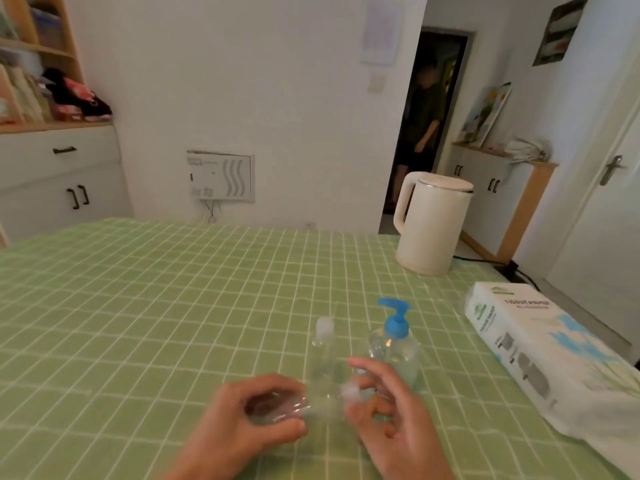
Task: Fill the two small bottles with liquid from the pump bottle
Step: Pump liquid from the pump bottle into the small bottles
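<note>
Hands (239, 424) (391, 410) on clear small bottle (277, 408) (white cap (349, 392)).

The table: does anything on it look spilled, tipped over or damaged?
No spill or damage shows. One small bottle lies sideways, but only because the left hand grips it, with the right hand at its cap. The other small bottle and the pump bottle stand upright on the tablecloth.

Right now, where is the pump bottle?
In the head view, the pump bottle stands right of centre on the green tablecloth, just beyond the right hand, with a capped small bottle to its left and the white kettle farther back.
</note>
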Demonstrator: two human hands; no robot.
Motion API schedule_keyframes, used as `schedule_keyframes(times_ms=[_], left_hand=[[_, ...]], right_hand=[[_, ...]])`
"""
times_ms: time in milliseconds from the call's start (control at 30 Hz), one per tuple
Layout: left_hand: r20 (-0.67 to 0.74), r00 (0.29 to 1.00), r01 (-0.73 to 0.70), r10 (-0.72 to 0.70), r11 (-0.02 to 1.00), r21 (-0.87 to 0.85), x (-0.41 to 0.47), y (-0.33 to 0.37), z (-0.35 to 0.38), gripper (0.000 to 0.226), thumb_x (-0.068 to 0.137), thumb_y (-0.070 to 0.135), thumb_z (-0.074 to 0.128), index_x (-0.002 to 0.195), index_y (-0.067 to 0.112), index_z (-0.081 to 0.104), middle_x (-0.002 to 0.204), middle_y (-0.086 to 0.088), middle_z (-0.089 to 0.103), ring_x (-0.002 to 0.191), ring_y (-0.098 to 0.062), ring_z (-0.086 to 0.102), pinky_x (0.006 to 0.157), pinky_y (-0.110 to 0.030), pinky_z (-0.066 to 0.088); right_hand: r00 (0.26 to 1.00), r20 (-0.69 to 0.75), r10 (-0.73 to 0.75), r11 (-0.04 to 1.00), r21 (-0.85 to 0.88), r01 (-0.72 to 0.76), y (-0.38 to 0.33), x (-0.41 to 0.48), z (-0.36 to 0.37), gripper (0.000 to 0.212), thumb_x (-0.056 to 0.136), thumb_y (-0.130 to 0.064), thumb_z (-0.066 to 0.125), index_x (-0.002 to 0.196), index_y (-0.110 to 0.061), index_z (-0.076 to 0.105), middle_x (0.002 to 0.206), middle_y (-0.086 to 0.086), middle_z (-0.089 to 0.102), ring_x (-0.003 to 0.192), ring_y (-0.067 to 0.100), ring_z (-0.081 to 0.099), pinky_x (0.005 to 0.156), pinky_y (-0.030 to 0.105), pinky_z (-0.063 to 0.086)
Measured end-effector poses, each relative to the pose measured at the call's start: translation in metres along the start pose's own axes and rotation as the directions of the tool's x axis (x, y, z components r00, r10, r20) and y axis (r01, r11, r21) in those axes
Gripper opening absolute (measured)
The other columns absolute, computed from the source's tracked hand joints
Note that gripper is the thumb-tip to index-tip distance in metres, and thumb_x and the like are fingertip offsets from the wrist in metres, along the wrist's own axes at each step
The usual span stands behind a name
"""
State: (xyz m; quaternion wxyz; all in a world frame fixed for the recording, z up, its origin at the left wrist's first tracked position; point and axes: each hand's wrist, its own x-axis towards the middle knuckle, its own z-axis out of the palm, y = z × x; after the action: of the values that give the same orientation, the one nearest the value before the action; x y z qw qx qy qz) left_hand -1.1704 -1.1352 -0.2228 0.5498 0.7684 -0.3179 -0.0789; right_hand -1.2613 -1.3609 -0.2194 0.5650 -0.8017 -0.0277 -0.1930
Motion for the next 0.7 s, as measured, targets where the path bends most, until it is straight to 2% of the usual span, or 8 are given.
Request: schedule_keyframes(times_ms=[67,167,267,300,367,433,600,700], left_hand=[[-0.028,1.000,0.001,-0.001,1.000,0.009,-0.002,0.004,-0.002,0.043,0.066,0.047,0.090,0.105,0.037,0.078,0.103,0.013,0.080,0.096,-0.009,0.076,0.090,-0.025,0.060],[-0.042,0.999,0.012,-0.013,1.000,-0.021,-0.005,0.005,-0.003,0.043,0.069,0.037,0.087,0.109,0.023,0.077,0.106,0.008,0.080,0.097,-0.011,0.076,0.089,-0.023,0.060],[-0.051,0.999,0.005,-0.006,1.000,-0.029,-0.006,0.010,-0.003,0.044,0.072,0.034,0.086,0.112,0.018,0.076,0.107,0.007,0.080,0.097,-0.010,0.077,0.086,-0.019,0.058],[-0.051,0.999,0.010,-0.011,0.999,-0.031,-0.007,0.010,-0.002,0.045,0.071,0.035,0.086,0.112,0.018,0.077,0.106,0.008,0.080,0.096,-0.009,0.077,0.085,-0.017,0.058],[-0.048,0.999,0.012,-0.013,1.000,-0.025,-0.008,0.010,0.000,0.045,0.071,0.036,0.085,0.111,0.019,0.077,0.106,0.009,0.079,0.094,-0.008,0.077,0.084,-0.017,0.058],[-0.051,0.999,0.010,-0.012,1.000,-0.028,-0.007,0.008,-0.001,0.044,0.071,0.037,0.085,0.111,0.020,0.077,0.106,0.007,0.080,0.094,-0.010,0.077,0.085,-0.020,0.059],[-0.032,0.999,0.016,-0.018,0.999,-0.048,-0.006,0.007,0.000,0.047,0.069,0.042,0.085,0.111,0.023,0.077,0.106,0.009,0.080,0.096,-0.010,0.077,0.086,-0.019,0.059],[-0.039,0.999,0.010,-0.012,0.998,-0.060,-0.006,0.006,0.001,0.045,0.070,0.038,0.087,0.110,0.021,0.077,0.107,0.007,0.080,0.096,-0.010,0.077,0.086,-0.019,0.059]], right_hand=[[1.000,-0.018,0.007,0.999,-0.038,-0.008,-0.015,-0.005,-0.001,0.036,0.087,-0.045,0.080,0.120,-0.053,0.069,0.104,-0.019,0.070,0.059,0.004,0.059,0.053,0.016,0.045],[1.000,-0.019,-0.008,0.996,-0.085,0.006,-0.011,-0.005,-0.006,0.046,0.092,-0.017,0.081,0.126,-0.043,0.066,0.111,-0.022,0.070,0.066,0.008,0.067,0.061,0.018,0.056],[0.999,-0.004,0.046,0.998,-0.045,-0.046,-0.013,-0.007,-0.005,0.045,0.088,-0.043,0.080,0.130,-0.041,0.065,0.113,-0.020,0.070,0.074,0.023,0.069,0.066,0.030,0.063],[0.999,-0.006,0.041,0.996,-0.075,-0.041,-0.011,-0.007,-0.003,0.045,0.089,-0.047,0.079,0.131,-0.040,0.065,0.113,-0.021,0.070,0.076,0.023,0.069,0.067,0.027,0.063],[0.999,0.003,0.040,0.992,-0.121,-0.039,-0.005,-0.006,-0.002,0.045,0.090,-0.037,0.080,0.132,-0.037,0.064,0.113,-0.022,0.070,0.079,0.017,0.068,0.069,0.017,0.058],[0.999,0.010,0.044,0.993,-0.112,-0.042,-0.001,-0.004,-0.006,0.049,0.091,-0.021,0.082,0.133,-0.041,0.063,0.110,-0.018,0.071,0.064,0.014,0.065,0.065,0.014,0.053],[0.997,0.035,0.063,0.997,-0.037,-0.062,-0.001,-0.004,-0.006,0.038,0.091,-0.051,0.076,0.128,-0.045,0.067,0.102,-0.006,0.073,0.051,0.012,0.053,0.051,0.018,0.047],[0.999,0.029,0.046,0.998,-0.043,-0.045,-0.002,-0.005,0.001,0.028,0.090,-0.048,0.073,0.116,-0.037,0.075,0.099,-0.012,0.074,0.047,0.007,0.054,0.049,0.021,0.047]])
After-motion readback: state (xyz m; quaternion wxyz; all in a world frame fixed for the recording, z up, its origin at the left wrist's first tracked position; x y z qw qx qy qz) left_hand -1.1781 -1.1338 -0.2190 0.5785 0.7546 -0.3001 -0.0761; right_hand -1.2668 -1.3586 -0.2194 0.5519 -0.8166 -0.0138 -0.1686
